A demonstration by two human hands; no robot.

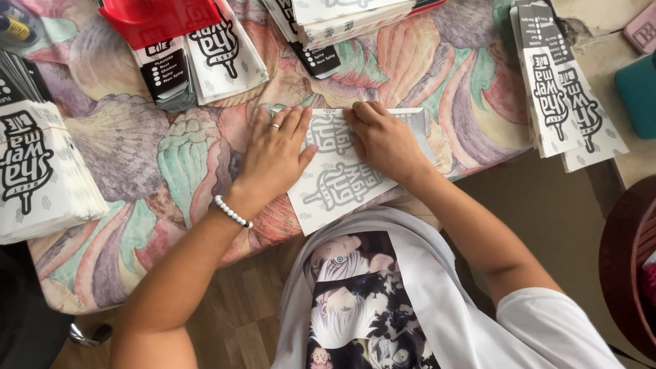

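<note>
A flat white paper sleeve with grey print [336,179] lies on the table in front of me. My left hand [273,154], with a ring and a white bead bracelet, rests flat on the sleeve's left edge, fingers spread. My right hand [384,140] presses down on the sleeve's upper right part with the fingers curled toward its top fold. Neither hand lifts anything.
The table wears a pastel shell-pattern cloth [143,164]. Stacks of printed white sleeves lie at the left [34,171], the top left [198,58], the top middle [342,24] and the right [567,96]. A red holder [154,17] sits at top left. A teal object [639,96] and a dark red basket [625,260] are at the right.
</note>
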